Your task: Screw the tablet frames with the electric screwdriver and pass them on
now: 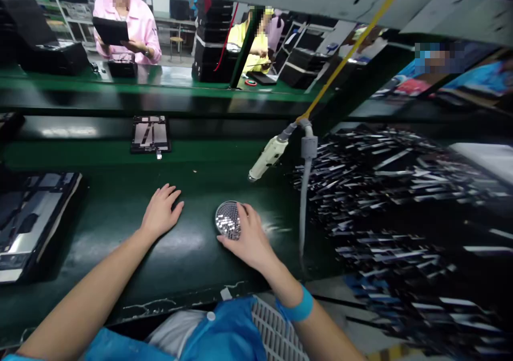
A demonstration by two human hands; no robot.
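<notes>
My left hand [161,211] lies flat on the dark green bench top [120,227], fingers spread, holding nothing. My right hand [249,238] rests over the right side of a small round dish [227,219] holding several tiny shiny parts; its fingers curl on the dish's rim. A white electric screwdriver [267,158] hangs on a yellow cord just beyond the dish, tip pointing down-left, untouched. A blue band is on my right wrist.
An open device chassis [34,216] lies at the left edge. Another chassis [150,133] sits on the conveyor belt behind. A heap of dark metal strips [393,200] fills the right side. Across the line, people in pink [128,21] and yellow [256,40] work.
</notes>
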